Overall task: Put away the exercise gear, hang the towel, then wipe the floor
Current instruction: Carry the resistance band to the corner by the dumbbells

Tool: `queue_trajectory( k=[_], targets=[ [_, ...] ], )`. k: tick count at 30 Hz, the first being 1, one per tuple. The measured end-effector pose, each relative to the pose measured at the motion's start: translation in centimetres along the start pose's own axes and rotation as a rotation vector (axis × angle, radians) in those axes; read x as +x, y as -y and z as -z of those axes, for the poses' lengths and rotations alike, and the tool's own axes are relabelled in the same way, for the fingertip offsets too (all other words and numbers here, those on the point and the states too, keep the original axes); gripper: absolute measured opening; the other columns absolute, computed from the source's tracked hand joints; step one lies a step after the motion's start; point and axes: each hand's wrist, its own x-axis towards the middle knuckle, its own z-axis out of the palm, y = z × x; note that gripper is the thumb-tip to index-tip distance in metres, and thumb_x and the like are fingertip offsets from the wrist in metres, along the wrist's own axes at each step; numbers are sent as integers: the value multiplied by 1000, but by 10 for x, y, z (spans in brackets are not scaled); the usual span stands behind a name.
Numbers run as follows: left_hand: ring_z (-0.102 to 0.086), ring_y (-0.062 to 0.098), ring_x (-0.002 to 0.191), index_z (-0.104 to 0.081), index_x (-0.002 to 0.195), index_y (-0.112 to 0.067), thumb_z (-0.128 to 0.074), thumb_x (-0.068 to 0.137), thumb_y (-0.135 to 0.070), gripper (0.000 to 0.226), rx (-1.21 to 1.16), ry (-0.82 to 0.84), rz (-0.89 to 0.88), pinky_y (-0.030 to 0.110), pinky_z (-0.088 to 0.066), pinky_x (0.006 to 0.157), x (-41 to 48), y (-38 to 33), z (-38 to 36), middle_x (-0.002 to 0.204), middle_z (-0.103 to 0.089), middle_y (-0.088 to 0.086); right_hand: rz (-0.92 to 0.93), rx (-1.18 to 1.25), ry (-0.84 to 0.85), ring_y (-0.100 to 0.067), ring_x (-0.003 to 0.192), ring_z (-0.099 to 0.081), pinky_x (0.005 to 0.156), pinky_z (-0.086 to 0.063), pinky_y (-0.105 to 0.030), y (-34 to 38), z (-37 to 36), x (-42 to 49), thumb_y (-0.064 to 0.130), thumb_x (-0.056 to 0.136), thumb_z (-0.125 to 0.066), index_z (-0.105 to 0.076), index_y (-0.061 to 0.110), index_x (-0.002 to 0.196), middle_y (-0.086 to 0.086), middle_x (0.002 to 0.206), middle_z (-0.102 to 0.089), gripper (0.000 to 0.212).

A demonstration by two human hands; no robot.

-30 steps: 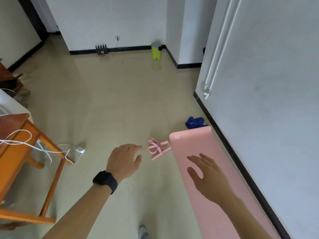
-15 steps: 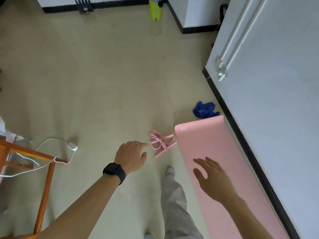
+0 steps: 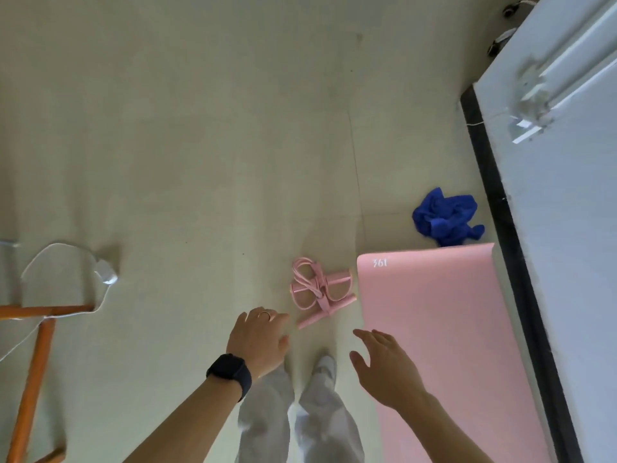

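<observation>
On the pale floor, just beside the flat pink foam mat (image 3: 434,329), the bundled pink skipping rope (image 3: 319,292) lies ahead of my left hand (image 3: 258,340) and right hand (image 3: 387,365), both loosely spread and empty, so I should gather handles and cord together.

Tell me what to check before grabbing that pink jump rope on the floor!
1. Left hand free: ok, open, holding nothing.
2. Right hand free: ok, open, empty.
3. Pink jump rope bundled: ok, cord wound round the handles.
4. Rope clear of pink yoga mat: cannot tell, a handle tip reaches its edge.
5. Blue towel out of the way: ok, crumpled at the mat's far end.
6. Shoe off the rope: ok, short of it.
</observation>
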Motion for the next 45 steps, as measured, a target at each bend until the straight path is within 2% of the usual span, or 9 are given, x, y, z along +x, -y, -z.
queue_trajectory(
  k=[13,18,20,23,26,28,32,38,45],
  targets=[
    [-7,30,152,-8,156,-12,-54,96,-46,83,154,235,-110,52,-11,122,298,42,-298,164,-14,11,-62,-232,170,-27,149,-20,116,-31,-42,-125,-228,327,32,97,-56,-14,16,156,-7,164,-15,75],
    [-30,34,144,-18,154,-9,-70,82,-50,97,226,78,-189,56,-15,119,358,52,-392,154,-38,12,67,-484,39,-29,152,-5,123,-11,-50,-160,-296,415,16,82,-69,-10,11,157,-10,165,-9,95],
    [-48,35,130,-32,144,-10,-76,76,-35,85,214,-9,-208,55,-33,110,370,57,-421,137,-55,14,82,-574,17,-31,149,-16,120,-14,-54,-172,-316,436,10,73,-70,-23,10,153,-12,159,-25,92],
    [-61,30,91,-43,127,-11,-57,76,-10,52,222,-201,-297,40,-47,75,382,65,-436,99,-67,10,83,-627,-103,-35,122,-48,105,-34,-53,-179,-336,439,2,68,-69,-51,10,128,-12,124,-56,63],
    [-61,24,69,-62,114,-14,-64,63,-9,51,270,-199,-331,30,-42,60,381,75,-409,69,-65,1,116,-605,-133,-33,95,-58,76,-46,-45,-172,-339,420,8,74,-73,-61,11,108,-7,99,-64,36],
    [-64,23,83,-64,115,-17,-70,66,-8,50,284,-75,-333,31,-41,67,368,81,-372,83,-69,-1,102,-509,-101,-28,89,-59,65,-43,-40,-160,-329,397,16,78,-77,-62,15,106,-2,95,-63,32],
    [-53,21,116,-41,137,-21,-61,88,-19,54,244,145,-359,36,-37,90,308,91,-286,121,-60,-2,24,-319,68,-22,95,-58,65,-43,-35,-117,-276,331,33,91,-67,-59,21,109,4,98,-60,23],
    [-59,26,109,-44,134,-22,-55,94,-21,42,173,435,-302,34,-40,81,168,65,-131,125,-61,0,-26,-119,339,-19,105,-61,77,-49,-34,-34,-140,189,31,91,-62,-62,29,116,6,108,-66,25],
    [-63,26,91,-54,117,-25,-50,94,-17,25,202,172,-446,31,-34,72,46,10,45,110,-66,-1,-79,36,76,-21,98,-59,78,-54,-40,22,4,10,31,84,-64,-62,28,109,5,99,-62,26]
  ],
)
